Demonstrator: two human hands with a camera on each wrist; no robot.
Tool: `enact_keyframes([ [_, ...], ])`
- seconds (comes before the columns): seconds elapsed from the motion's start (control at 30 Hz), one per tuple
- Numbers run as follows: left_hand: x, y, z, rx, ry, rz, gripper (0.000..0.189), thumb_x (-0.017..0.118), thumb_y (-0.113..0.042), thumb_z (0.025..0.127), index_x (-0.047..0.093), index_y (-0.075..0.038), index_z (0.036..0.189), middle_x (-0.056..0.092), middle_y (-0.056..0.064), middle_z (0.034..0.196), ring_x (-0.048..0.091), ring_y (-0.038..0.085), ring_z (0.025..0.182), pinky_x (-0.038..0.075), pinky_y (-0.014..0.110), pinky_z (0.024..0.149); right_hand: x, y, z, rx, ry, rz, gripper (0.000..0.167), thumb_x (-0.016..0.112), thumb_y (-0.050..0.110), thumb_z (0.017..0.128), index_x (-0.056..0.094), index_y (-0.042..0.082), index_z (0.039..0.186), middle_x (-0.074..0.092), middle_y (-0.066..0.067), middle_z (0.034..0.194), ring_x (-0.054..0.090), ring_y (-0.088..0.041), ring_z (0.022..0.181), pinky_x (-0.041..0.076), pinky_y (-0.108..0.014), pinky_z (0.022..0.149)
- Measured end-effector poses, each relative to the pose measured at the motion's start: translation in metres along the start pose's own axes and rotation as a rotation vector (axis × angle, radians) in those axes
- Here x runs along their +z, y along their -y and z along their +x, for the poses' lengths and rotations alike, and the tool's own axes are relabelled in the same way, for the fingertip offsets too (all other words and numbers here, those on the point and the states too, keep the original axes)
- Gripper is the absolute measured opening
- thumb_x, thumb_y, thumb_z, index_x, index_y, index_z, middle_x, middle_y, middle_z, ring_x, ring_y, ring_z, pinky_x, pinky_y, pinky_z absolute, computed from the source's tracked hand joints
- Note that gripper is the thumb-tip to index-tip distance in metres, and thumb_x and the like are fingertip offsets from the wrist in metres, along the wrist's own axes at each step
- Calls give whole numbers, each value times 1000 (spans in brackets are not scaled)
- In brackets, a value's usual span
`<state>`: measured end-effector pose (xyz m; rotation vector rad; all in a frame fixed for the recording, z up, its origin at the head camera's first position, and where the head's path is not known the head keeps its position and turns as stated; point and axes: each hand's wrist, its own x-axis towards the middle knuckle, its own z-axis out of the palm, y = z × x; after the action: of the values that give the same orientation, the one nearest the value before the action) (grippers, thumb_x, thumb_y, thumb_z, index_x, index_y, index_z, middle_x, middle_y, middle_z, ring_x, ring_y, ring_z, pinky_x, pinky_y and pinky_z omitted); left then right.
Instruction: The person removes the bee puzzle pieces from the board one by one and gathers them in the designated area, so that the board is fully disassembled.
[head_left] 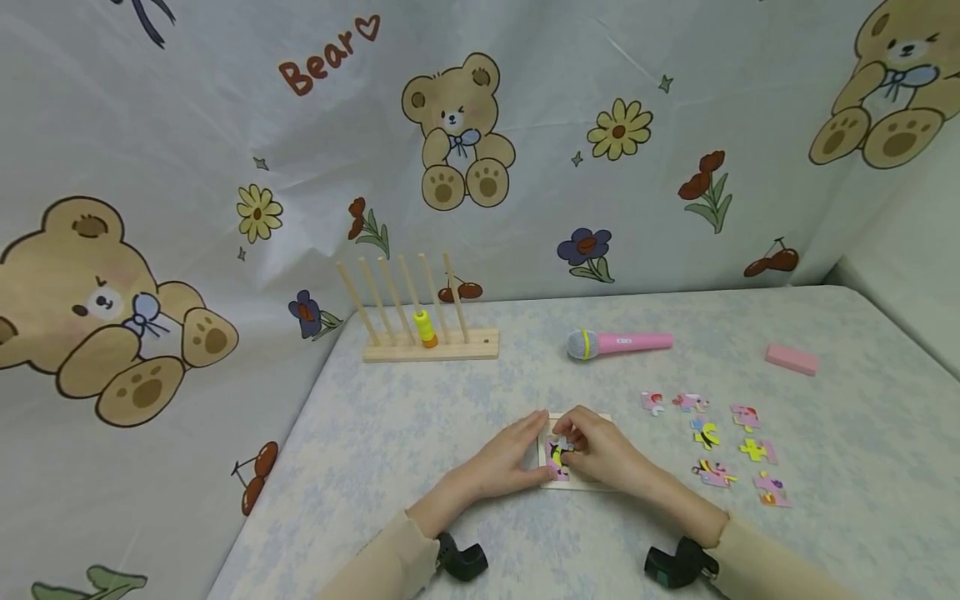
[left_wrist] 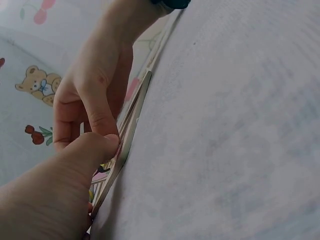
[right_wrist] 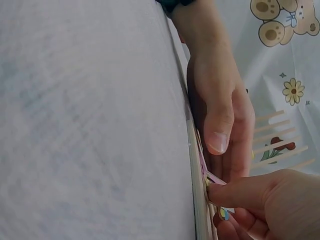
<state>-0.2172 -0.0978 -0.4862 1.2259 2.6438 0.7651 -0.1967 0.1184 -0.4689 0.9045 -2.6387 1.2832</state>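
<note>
A small light-wood puzzle board (head_left: 576, 484) lies on the table in front of me, with pink, yellow and black jigsaw pieces (head_left: 553, 468) in its left part. Along its left side rests my left hand (head_left: 501, 463), fingers and thumb fairly straight, the thumb over the near left corner and the fingertips by the far left corner. Over the middle of the board, my right hand (head_left: 606, 454) pinches a puzzle piece (right_wrist: 215, 177) between thumb and fingers. The fingers hide most of that piece. In the right wrist view, the piece's edge tilts up from the board.
Several loose puzzle pieces (head_left: 705, 433) are spread to the right of the board. Behind them lie a pink toy microphone (head_left: 633, 342) and a pink block (head_left: 792, 359). A wooden peg stand (head_left: 431, 353) with yellow and orange beads (head_left: 424, 327) stands at the back left.
</note>
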Motion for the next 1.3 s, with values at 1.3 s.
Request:
enact_keyframes([
  [1.3, -1, -4, 0, -67, 31, -1, 87, 63, -45, 88, 19, -1, 150, 21, 13, 154, 18, 22, 140, 21, 36, 111, -82, -15, -22, 102, -86, -76, 34, 75, 16, 82, 66, 3, 113, 63, -2, 104, 62, -19, 91, 53, -37, 79],
])
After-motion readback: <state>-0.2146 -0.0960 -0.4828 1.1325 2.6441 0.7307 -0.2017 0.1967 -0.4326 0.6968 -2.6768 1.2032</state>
